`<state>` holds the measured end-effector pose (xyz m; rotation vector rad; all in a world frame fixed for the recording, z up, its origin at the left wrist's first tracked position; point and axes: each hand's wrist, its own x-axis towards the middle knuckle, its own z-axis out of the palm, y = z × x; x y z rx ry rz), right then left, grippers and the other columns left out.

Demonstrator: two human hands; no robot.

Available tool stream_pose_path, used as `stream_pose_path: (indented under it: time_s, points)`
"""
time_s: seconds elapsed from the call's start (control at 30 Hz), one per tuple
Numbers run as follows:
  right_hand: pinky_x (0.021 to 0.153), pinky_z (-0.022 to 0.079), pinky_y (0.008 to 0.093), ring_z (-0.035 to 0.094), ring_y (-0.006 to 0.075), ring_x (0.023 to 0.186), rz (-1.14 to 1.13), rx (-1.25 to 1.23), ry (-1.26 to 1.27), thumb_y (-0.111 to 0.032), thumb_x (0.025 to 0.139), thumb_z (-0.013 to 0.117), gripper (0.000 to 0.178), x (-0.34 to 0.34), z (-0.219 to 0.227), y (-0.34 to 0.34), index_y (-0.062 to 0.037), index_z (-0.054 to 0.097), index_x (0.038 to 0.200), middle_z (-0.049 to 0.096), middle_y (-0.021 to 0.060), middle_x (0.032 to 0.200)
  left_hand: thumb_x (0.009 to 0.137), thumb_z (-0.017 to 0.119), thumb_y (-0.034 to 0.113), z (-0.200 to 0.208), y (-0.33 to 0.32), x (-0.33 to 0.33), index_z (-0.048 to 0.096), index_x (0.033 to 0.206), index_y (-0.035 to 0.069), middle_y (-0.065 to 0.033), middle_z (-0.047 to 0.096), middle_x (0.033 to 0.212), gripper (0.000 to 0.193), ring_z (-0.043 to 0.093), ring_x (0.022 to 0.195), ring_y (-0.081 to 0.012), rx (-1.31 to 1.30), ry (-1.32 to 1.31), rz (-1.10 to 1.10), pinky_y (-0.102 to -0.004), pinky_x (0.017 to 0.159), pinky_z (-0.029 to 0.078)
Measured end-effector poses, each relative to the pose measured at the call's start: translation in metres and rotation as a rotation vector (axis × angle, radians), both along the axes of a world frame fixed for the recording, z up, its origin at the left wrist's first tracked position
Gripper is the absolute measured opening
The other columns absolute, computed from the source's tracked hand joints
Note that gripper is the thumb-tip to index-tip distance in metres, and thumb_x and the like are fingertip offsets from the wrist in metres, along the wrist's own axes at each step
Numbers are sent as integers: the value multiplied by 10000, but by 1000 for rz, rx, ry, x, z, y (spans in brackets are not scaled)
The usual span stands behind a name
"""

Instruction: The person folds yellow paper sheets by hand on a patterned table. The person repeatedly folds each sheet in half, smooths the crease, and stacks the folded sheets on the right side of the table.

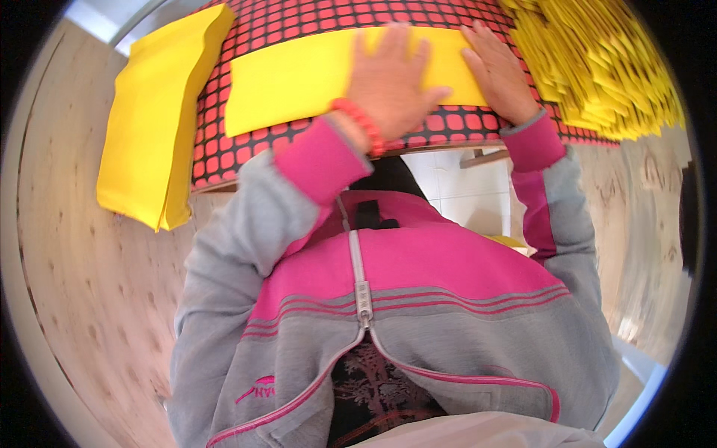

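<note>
A flat, folded piece of yellow fabric [291, 81] lies lengthwise on the red-and-black checked tabletop [216, 153]. My left hand [390, 86], with a red beaded bracelet at its wrist, rests palm down over the middle of the fabric, its fingers stretched out and slightly blurred. At the fabric's right end lies my right hand [504, 78], its fingers extended along the edge and the thumb on the yellow surface. Neither hand is closed around anything. What lies beneath the palms is hidden.
To the left, a thick stack of folded yellow fabric [149, 127] reaches past the table edge. A large fanned pile of yellow folded pieces [597, 67] sits at the far right. The table's front edge runs just in front of my body.
</note>
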<state>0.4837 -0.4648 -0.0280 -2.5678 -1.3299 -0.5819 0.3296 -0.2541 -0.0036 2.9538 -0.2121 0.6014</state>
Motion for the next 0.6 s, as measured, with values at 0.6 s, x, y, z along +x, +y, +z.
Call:
stream_pose_path:
  time_s: [0.6]
  points:
    - [964,442,482,587,313,1144,142,414,-168,-257,972,599,339,-63,34,97,-51,661,1234,648,136,1164,1018,449,591,-9,136,-70,424,1556,80,-210,335,1639,742,261,1545,-353,82,113,322,-634,1221,139]
